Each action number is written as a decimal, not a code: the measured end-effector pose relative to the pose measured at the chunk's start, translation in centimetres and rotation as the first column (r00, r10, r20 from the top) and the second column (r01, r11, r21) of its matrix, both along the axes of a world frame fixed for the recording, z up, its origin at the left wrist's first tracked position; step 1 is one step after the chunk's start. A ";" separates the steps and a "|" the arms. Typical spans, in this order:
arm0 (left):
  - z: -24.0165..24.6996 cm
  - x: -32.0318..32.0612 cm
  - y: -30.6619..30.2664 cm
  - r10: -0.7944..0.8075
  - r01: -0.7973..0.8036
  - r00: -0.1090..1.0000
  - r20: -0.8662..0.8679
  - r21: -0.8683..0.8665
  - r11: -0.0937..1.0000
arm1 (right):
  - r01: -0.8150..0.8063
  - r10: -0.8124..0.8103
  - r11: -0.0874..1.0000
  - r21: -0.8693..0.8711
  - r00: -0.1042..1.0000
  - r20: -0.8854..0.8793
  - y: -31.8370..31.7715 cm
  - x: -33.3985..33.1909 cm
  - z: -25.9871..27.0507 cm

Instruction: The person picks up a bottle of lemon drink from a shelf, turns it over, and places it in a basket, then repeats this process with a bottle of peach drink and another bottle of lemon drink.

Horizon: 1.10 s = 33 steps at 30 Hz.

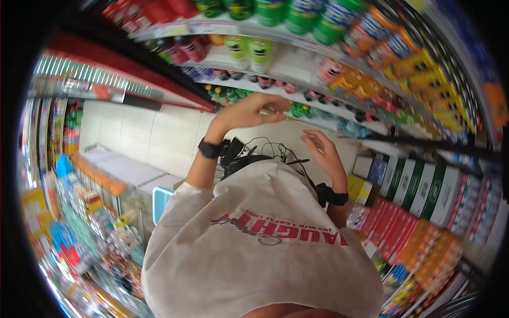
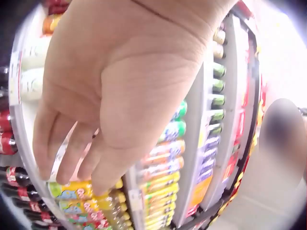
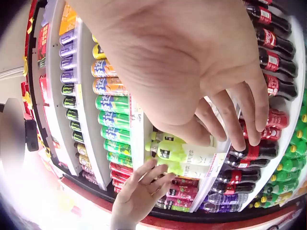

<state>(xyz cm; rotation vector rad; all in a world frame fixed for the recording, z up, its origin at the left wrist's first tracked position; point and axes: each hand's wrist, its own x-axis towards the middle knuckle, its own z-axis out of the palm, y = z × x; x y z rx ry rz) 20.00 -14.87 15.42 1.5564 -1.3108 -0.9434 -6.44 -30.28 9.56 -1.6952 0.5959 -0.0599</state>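
In the head view my left hand (image 1: 249, 113) is raised before the drink shelves, its fingers loosely bent with nothing in them. Lower and to the right, my right hand (image 1: 324, 153) hangs with relaxed fingers, also holding nothing. The left wrist view shows the left hand (image 2: 120, 72) large, fingers pointing down over yellow-labelled bottles (image 2: 76, 191). In the right wrist view the right hand (image 3: 177, 62) spreads its fingers in front of yellow-green bottles (image 3: 170, 151), with the left hand (image 3: 136, 199) below. No contact with a bottle is visible.
Shelves hold green cans (image 1: 302, 13), orange cans (image 1: 371, 29) and cola bottles (image 3: 273, 38). Stacked cartons (image 1: 419, 185) stand at the right. A glass counter and packaged goods (image 1: 119, 233) lie at the left; black cables (image 1: 275, 148) hang near my waist.
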 end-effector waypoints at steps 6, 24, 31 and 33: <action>1.4 1.4 14.6 0.714 -0.745 0.646 -0.268 -0.019 0.667 | -0.241 0.241 0.970 0.015 0.970 -0.015 0.7 5.6 -1.6; -20.0 -22.9 57.8 -0.383 0.417 -0.909 -0.167 -0.389 -0.821 | -0.888 0.888 0.460 0.016 0.459 -0.026 14.2 22.0 -1.1; -23.0 -28.3 59.9 -0.658 0.578 -0.750 0.070 -0.415 -0.703 | -0.922 0.923 0.384 0.043 0.382 -0.051 17.0 22.6 -1.2; -24.0 -29.2 61.7 -0.729 0.583 -0.678 0.096 -0.534 -0.612 | -0.923 0.924 0.382 0.049 0.380 -0.049 17.2 22.5 -1.4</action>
